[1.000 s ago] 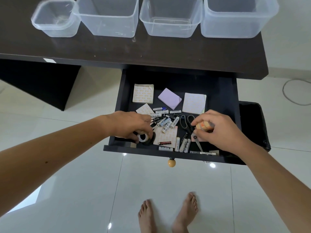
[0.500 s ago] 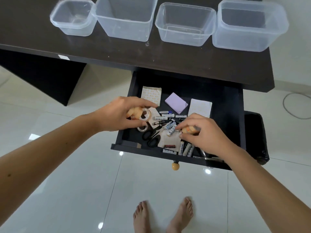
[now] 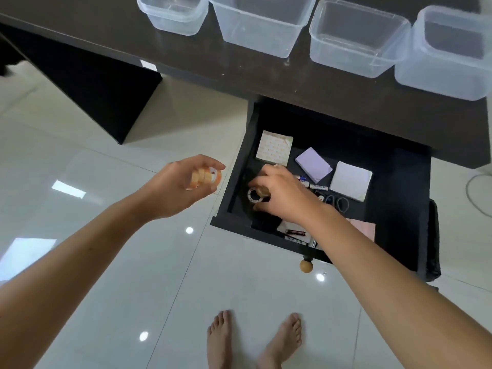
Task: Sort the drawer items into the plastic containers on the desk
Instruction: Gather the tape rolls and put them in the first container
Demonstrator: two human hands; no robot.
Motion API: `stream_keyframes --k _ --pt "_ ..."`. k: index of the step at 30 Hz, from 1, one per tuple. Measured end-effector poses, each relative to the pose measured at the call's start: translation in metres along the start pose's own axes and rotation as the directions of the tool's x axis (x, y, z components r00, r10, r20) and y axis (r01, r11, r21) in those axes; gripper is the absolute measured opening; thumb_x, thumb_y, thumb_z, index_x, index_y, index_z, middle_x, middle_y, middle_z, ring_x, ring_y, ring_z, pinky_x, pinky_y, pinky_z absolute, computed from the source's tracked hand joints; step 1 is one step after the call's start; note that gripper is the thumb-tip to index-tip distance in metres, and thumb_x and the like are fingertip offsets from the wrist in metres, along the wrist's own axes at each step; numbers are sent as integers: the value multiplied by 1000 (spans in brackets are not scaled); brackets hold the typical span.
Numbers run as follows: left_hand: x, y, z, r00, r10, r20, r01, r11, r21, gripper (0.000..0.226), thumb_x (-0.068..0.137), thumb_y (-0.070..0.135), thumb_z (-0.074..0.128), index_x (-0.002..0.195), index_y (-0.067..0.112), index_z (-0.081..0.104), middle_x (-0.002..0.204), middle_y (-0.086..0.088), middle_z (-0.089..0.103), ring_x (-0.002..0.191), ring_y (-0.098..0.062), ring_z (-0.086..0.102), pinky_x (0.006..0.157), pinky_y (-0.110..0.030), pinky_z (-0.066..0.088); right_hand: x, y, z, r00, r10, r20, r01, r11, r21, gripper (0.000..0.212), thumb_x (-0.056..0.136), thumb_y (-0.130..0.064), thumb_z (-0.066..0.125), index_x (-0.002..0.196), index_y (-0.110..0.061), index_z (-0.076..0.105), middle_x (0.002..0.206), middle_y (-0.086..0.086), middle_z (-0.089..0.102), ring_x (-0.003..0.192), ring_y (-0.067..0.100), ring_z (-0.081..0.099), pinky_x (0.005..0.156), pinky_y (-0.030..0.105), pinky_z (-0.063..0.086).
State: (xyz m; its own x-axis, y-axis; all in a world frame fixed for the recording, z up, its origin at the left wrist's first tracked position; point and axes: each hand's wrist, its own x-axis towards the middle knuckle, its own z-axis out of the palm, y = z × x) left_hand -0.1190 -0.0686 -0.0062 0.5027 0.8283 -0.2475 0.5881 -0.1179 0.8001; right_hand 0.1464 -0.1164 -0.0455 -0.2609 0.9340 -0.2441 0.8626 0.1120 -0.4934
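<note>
Over drawer (image 3: 394, 166): right hand (image 3: 282, 194) pinching tape roll (image 3: 256, 196), left hand (image 3: 175, 186) gripping stacked rolls (image 3: 203, 178) — pickup step. Next: lift both, drop into one container (image 3: 262, 22) on worktop (image 3: 106, 30).

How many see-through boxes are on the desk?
4, side by side in a row on the desk: box far left, box, box, box far right. More may sit beyond the picture's edge.

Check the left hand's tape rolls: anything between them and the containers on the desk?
Nothing visible. The left hand holds the tape rolls over the floor, left of the open drawer. The four clear containers sit open and lidless on the desk beyond.
</note>
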Motion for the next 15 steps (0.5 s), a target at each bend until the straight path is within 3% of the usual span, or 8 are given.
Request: stream_keyframes --k 7,11,15 --pt "0 -1 2 1000 -4 14 4 1000 -22 36 100 21 70 130 40 63 105 12 67 78 -6 65 65 -18 55 5 1 5 999 -36 4 36 996 -86 49 91 -19 83 138 -20 70 119 1 62 119 25 47 94 32 43" --pt "-2 2 1 1000 -18 21 18 999 -27 37 100 22 71 130 41 62 105 9 68 79 -12 66 66 -23 57 0 3 0 999 -11 -31 14 997 74 47 85 -15 87 130 -21 74 113 -6 63 109 15 51 95 34 48" --pt "-5 11 -1 999 -20 35 21 1000 -12 38 99 25 71 132 41 60 111 8 65 86 -18 68 70 -29 61 -15 0 -12 993 35 -113 -5 967 256 45 82 -16 90 124 -27 77 114 -18 63 107 5 59 90 17 43"
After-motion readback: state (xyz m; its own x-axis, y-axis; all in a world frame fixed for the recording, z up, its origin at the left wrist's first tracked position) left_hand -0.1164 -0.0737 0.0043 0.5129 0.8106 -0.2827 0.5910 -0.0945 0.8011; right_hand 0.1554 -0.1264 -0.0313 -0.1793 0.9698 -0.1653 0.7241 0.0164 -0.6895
